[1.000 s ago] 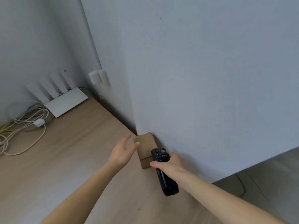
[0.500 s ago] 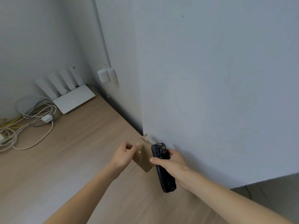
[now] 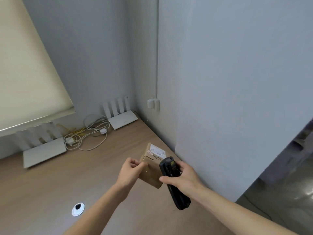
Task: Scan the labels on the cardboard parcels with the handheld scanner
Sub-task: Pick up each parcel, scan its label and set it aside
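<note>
**Parcel tipped up, label now showing**

Change vs. earlier frames: the parcel (image 3: 151, 168), previously lying flat against the wall, is now raised and tilted, with its white label (image 3: 157, 151) on the far upper face. View has swung up and left; a blind (image 3: 25, 73) and a second router (image 3: 44, 152) have come into frame.

Near: right hand (image 3: 183, 178) is wrapped round the black scanner (image 3: 172, 181), thumb across the front, head of the scanner just beside the parcel's right edge. Left hand (image 3: 129, 173) pinches the parcel's near left corner, holding it up over the table (image 3: 50, 192).

Judgement for the step: the scanner head sits close and side-on to the label. Draw it back a little, aim the window squarely at the barcode, keep the parcel steady with the left hand, then trigger.

Far: cables (image 3: 88, 133) and a white router (image 3: 122, 119) in the corner.
</note>
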Demonstrator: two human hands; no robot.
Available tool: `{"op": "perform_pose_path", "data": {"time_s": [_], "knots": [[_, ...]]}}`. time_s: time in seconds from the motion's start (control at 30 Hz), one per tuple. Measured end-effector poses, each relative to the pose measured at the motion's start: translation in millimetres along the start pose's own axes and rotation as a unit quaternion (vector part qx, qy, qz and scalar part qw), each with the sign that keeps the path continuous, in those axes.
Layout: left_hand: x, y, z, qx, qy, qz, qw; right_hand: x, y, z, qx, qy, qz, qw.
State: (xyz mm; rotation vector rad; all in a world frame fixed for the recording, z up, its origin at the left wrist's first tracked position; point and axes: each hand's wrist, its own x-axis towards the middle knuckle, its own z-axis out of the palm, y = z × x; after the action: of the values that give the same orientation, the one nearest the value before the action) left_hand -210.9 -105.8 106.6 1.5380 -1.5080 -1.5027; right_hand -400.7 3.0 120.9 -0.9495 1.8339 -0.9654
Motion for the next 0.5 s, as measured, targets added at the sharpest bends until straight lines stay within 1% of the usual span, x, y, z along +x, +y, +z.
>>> {"op": "perform_pose_path", "data": {"time_s": [0.13, 0.3, 0.43, 0.5], "knots": [[-58.7, -6.5, -43.0, -0.021, -0.011, 0.038, 0.999, -47.9, -27.8, 23.8, -0.007, -0.008, -0.04, 0.999], [-111.5, -3.8, -80.6, -0.05, 0.022, 0.043, 0.998, -93.0, -47.6, 49.4, -0.024, -0.02, -0.07, 0.997], [-139.0, 1.7, -99.2, -0.051, 0.075, 0.047, 0.995, -119.2, -60.4, 58.5, -0.04, -0.018, -0.1, 0.994], [-149.6, 5.1, -104.7, -0.064, 0.068, 0.046, 0.995, -130.7, -66.4, 60.0, -0.047, -0.026, -0.103, 0.993]]}}
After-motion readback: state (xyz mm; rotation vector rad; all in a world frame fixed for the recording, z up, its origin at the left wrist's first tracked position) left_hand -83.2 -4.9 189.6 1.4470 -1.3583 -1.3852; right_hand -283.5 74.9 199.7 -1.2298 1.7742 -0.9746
